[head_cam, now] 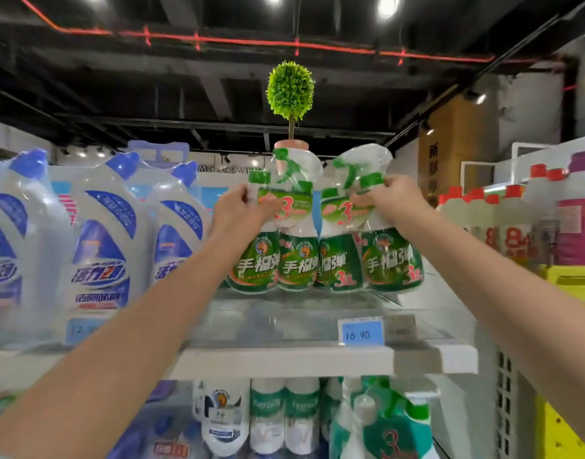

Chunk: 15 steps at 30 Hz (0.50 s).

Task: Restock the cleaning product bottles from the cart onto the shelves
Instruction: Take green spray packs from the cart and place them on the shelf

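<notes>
**Two green spray packs held at the upper shelf**

Your left hand (241, 210) grips the neck of the left pack (274, 260), fingers curled into its clear wrap just below a green cap. Your right hand (390, 200) pinches the right pack (370, 260) at the same height. The hands are apart, one pack each, and the two packs touch side by side. Each pack is a clear plastic wrap round green-labelled bottles with white shoulders. It has a white-and-green spray trigger at the top and a red "3" on a band. The bases of the packs sit at the level of the upper shelf (284, 359), towards its back. Whether they rest on it or hang just above it, you cannot tell.

Left of the packs on the same shelf stand white bottles (112, 243) with blue caps and blue labels, also under clear wrap. A blue price tag (360, 332) reading 18.90 sits at the shelf's front edge. Below that shelf stand small white bottles (284, 415) with green bands, and beside them is another spray pack (384, 425) with a red "3".

Behind the held packs a round green topiary (289, 91) stands in a pink pot (291, 146). To the right are red-capped bottles (483, 207), a pink container (579, 226) and a yellow box (573, 279). Overhead the ceiling is dark, with a red pipe (251, 41) and round lights.
</notes>
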### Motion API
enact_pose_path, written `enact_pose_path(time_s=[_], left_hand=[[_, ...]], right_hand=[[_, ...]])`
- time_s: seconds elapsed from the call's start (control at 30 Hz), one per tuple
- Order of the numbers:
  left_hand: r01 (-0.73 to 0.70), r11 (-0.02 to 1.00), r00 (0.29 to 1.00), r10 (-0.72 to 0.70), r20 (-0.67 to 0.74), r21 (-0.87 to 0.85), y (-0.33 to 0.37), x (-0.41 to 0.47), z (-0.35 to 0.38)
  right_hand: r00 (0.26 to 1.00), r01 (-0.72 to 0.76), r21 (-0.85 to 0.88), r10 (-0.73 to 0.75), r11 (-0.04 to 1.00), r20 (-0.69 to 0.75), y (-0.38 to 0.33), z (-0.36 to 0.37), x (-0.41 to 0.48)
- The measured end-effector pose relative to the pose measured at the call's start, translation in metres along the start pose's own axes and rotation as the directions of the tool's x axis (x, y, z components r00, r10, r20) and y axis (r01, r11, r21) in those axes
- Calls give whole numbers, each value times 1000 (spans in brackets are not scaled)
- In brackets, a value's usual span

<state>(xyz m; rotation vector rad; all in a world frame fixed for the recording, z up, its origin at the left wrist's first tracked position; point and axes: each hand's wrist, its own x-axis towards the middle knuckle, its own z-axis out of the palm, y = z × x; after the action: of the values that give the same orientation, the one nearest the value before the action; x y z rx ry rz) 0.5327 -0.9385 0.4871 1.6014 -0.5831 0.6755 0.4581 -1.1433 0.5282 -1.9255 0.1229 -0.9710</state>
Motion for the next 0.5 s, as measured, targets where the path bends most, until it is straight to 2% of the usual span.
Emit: enact_pose_path(time_s=[0.23, 0.5], left_hand=[[174, 984, 984, -175, 43, 43, -31, 26, 21], [259, 964, 960, -263, 98, 53, -59, 44, 33]], right_hand=[[980, -191, 71, 187, 979, 69, 52, 16, 18], [953, -298, 161, 285, 941, 102, 74, 19, 38]])
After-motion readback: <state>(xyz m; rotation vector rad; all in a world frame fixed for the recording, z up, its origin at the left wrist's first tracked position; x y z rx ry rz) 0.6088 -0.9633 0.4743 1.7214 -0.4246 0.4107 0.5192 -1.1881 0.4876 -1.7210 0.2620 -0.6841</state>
